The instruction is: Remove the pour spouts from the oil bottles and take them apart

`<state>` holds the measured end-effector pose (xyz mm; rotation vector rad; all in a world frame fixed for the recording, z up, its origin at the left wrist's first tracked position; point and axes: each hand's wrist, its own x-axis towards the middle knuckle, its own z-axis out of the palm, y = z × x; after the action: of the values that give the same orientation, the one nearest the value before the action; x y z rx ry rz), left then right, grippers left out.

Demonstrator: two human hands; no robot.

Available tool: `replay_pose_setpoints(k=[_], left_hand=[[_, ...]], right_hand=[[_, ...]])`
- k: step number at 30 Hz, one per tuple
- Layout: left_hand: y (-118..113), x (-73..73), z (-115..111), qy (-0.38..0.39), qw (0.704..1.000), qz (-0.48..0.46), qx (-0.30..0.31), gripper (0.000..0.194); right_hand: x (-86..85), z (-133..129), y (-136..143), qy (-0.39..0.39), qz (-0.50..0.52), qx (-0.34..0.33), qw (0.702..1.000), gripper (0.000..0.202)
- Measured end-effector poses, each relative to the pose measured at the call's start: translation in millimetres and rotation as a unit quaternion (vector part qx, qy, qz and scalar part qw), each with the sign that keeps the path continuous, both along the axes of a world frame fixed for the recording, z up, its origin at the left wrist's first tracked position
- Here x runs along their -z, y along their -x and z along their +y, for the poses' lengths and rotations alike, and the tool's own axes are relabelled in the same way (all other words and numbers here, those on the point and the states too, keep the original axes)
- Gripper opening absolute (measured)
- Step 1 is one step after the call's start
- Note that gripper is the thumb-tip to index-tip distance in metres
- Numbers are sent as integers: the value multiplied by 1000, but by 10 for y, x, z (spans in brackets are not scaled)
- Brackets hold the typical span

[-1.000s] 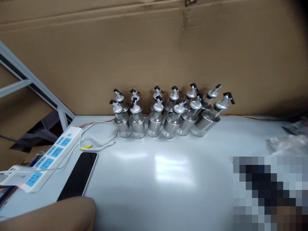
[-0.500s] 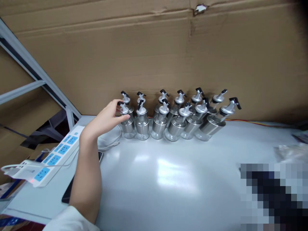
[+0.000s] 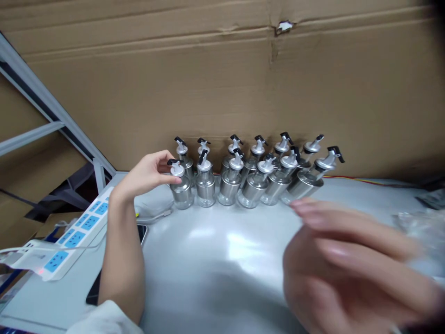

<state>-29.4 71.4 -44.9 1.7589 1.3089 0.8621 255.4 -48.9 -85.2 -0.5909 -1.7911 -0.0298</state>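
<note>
Near the left end of the group, my left hand (image 3: 148, 174) has its thumb in front of and its fingers behind the neck of a glass oil bottle (image 3: 181, 192). The bottle has a steel band and a silver pour spout with a black lever cap, and leans slightly. Several matching oil bottles (image 3: 206, 189) stand close together in two rows to its right; the rightmost front bottle (image 3: 306, 183) looks tilted in this wide view. In the right foreground my right hand (image 3: 351, 269) is large and blurred, its fingers loosely bent and parted, no object visible in it.
Behind the bottles rises a cardboard wall (image 3: 167, 83). On the left of the grey table (image 3: 194, 278) lie a white power strip (image 3: 74, 239), a white cable (image 3: 162, 214) and a dark phone (image 3: 93, 292) partly under my forearm. Clear plastic (image 3: 420, 227) lies at right.
My left hand has closed around the front-left bottle's neck, and that bottle has shifted slightly left and toward me. My right hand has come into view at the lower right.
</note>
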Motion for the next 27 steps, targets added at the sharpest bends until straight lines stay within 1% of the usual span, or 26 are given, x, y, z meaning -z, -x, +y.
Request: replay_pose_setpoints(k=[2,3,5,6,8,9,11,12,13,14,15,16,17,19,22,23,24,26,27], left_hand=[[-28,-126,-181,-28,999,45,-10,37],[-52,-188,-277,-47,996,70,-20,33],[-135,-289,-443,-87,992,94,-12,29],[-197,-321,-500,-102,991,89,2,27],[-369,-332,-551,-102,991,58,69,25],[-476,-308,-547,-92,989,36,108,25],[-727,-199,-503,-57,981,-42,179,28],[-865,-120,-476,-32,973,-84,213,27],[-1006,-29,-454,-3,964,-129,234,28],[-1145,65,-442,29,953,-184,239,28],[-1278,156,-440,61,942,-241,228,27],[-1397,238,-450,87,932,-287,204,29],[-1499,305,-470,104,931,-309,163,31],[-1644,389,-525,141,930,-320,116,39],[-1727,416,-590,169,932,-317,49,41],[-1730,413,-599,180,932,-312,43,40],[-1727,410,-602,192,930,-308,51,39],[-1711,411,-592,218,920,-312,93,40],[-1703,417,-583,229,911,-321,117,41]], right_hand=[[-5,189,142,-3,16,-25,1000,34],[33,249,191,18,5,-39,999,35],[175,301,234,101,-44,-56,992,43],[269,302,231,140,-55,-56,987,49],[467,285,194,241,-48,-46,968,62],[557,273,167,291,-38,-43,955,69],[697,254,113,366,-18,-71,928,79],[743,245,89,395,-3,-93,914,79],[774,236,68,417,13,-112,902,74],[793,225,52,434,30,-124,892,68],[803,212,39,444,45,-129,886,63],[807,197,31,448,56,-125,884,61],[807,180,28,449,63,-116,884,62],[803,147,36,455,70,-91,883,69],[793,106,70,478,88,-48,873,72],[789,97,80,479,97,-30,872,72],[784,90,84,477,104,-16,873,69],[770,84,70,474,110,-11,873,60],[759,85,50,479,109,-25,870,54]])
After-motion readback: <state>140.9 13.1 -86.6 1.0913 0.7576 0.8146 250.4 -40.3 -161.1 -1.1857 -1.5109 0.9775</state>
